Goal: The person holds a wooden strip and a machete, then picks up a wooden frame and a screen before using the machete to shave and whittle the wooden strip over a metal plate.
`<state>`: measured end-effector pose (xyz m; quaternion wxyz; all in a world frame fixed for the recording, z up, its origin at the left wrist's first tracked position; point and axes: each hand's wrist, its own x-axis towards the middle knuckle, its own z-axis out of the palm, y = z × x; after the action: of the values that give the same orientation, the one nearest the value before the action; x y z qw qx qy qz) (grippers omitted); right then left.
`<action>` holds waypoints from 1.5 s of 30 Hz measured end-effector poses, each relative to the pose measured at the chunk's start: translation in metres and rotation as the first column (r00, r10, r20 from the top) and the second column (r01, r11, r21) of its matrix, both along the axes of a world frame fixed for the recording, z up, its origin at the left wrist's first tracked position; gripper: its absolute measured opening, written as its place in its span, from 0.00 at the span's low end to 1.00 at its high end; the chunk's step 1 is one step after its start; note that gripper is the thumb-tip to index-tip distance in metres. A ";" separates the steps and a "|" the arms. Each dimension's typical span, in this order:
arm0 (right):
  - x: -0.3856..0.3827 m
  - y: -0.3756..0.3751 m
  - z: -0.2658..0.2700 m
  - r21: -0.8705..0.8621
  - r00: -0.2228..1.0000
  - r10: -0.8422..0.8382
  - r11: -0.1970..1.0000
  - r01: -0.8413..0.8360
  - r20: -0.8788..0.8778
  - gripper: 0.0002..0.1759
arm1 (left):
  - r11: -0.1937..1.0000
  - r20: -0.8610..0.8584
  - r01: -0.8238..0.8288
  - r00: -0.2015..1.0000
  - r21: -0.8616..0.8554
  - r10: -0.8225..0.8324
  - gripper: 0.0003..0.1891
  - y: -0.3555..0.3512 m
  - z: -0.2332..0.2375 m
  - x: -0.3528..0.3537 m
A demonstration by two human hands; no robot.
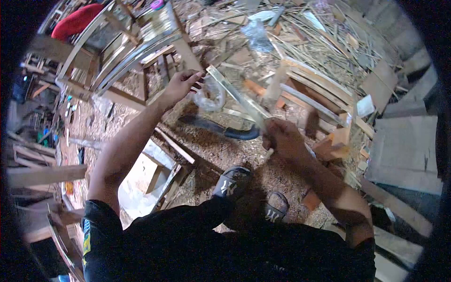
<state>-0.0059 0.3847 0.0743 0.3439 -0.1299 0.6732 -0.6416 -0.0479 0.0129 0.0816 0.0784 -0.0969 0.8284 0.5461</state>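
Fingers of the right hand (283, 136) are wrapped around the near end of a long wood stick (236, 94), just right of the middle of the frame. Left of the stick's far tip, the left hand (184, 85) has its fingers bent and spread, with nothing in them; I can't tell if one touches the tip. A big knife (229, 132) with a black handle is in the middle; its handle ends close by the right hand, but I can't tell if they touch.

I think the step now is holding the stick up and lining it up. The next move seems to need a firm right hand and a careful left one.

White "NY" marks show on both dark sandals (229, 184), low in the middle. The sleeve (101, 223) at lower left has a colored patch (86, 237), too blurry to read.
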 end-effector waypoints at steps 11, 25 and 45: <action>0.005 -0.128 -0.030 -0.209 0.999 0.045 0.977 -0.042 0.010 0.11 | 0.996 0.011 0.051 0.999 -0.074 -0.050 0.16 -0.025 0.030 0.098; 0.048 -0.217 -0.009 -0.468 0.948 0.018 0.872 0.140 0.317 0.10 | 0.983 0.100 -0.156 0.981 -0.095 0.165 0.12 -0.019 0.068 0.167; 0.054 -0.207 -0.046 -0.350 0.904 0.020 0.926 0.145 0.427 0.15 | 0.840 -0.331 -0.494 0.850 -0.225 0.411 0.12 -0.115 0.176 0.328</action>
<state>0.0480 0.1772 0.0287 0.4293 -0.0288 0.4520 -0.7814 0.2803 -0.1018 0.2575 -0.1829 -0.2270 0.8574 0.4241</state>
